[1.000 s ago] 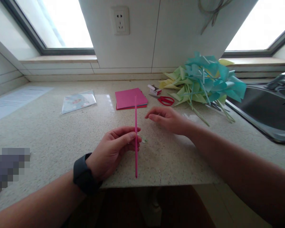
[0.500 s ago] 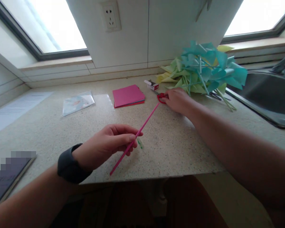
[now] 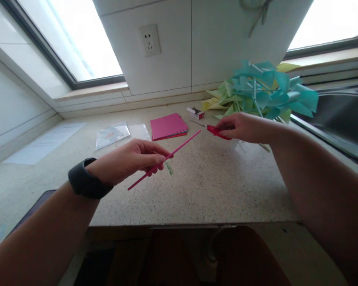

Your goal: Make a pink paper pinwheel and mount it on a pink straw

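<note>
Between the thumb and fingers of my left hand (image 3: 140, 157) is a thin pink stick (image 3: 185, 143), held at a slant above the counter. Its upper end points towards the scissors. My right hand (image 3: 241, 126) is closed on the red handles of a pair of scissors (image 3: 214, 130), whose metal blades point left. The blades and the stick are apart. Just under my left fingers is a small clear-and-green piece (image 3: 169, 167) that I cannot make out. Near the scissors' tips stands a small opened box (image 3: 196, 113).
Pink and other coloured paper sheets (image 3: 168, 126) lie stacked behind my left hand. Left of them are a clear packet (image 3: 112, 135) and a printed sheet (image 3: 44, 143). Blue and yellow-green paper pinwheels (image 3: 265, 89) are heaped at the back right, beside a sink (image 3: 340, 115).
My right hand has lifted the scissors from the counter and drawn them slightly right. My left hand has moved up and left with the pink stick, now tilted flatter. The view has shifted.
</note>
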`<move>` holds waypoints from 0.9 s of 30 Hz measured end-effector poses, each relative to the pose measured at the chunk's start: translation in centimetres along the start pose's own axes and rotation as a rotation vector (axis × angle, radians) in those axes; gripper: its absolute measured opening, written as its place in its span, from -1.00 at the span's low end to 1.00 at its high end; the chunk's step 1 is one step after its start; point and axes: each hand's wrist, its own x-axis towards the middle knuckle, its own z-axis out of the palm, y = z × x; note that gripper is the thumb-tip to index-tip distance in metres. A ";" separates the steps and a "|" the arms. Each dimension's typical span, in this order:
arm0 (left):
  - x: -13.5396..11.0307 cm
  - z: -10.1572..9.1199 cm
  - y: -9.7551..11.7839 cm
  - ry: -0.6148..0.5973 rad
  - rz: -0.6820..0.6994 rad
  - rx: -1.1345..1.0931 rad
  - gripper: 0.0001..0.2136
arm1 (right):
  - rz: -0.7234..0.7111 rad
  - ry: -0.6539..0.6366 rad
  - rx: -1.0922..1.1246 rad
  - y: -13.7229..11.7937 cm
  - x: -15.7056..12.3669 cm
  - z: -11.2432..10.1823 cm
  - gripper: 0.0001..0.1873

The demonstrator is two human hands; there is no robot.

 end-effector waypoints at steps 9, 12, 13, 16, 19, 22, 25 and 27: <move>2.9 -0.5 3.3 0.054 0.057 -0.079 -0.92 | -0.058 -0.285 0.160 -0.4 -1.6 -1.2 -0.70; 3.6 -0.2 3.5 0.074 0.053 -0.116 -0.95 | -0.075 -0.233 0.120 -0.5 -1.6 -1.4 -0.65; 3.8 -0.1 3.4 0.074 0.062 -0.108 -0.95 | -0.090 -0.225 0.108 -0.5 -1.6 -1.2 -0.64; 4.4 0.0 2.8 0.030 0.109 -0.029 -0.92 | -0.130 -0.227 0.052 -0.9 -1.4 -0.6 -0.60; 4.8 -0.1 2.2 -0.002 0.116 0.014 -0.89 | -0.128 -0.196 0.011 -1.4 -1.3 0.1 -0.60; 4.9 -0.3 1.8 0.012 0.116 0.022 -0.90 | -0.142 -0.122 0.003 -1.9 -1.2 0.7 -0.66; 4.8 -0.3 1.8 0.016 0.150 0.038 -0.89 | -0.177 -0.082 -0.006 -2.4 -1.1 1.3 -0.68; 4.7 -0.2 1.9 0.023 0.152 0.037 -0.90 | -0.187 -0.066 -0.002 -2.7 -1.1 1.7 -0.67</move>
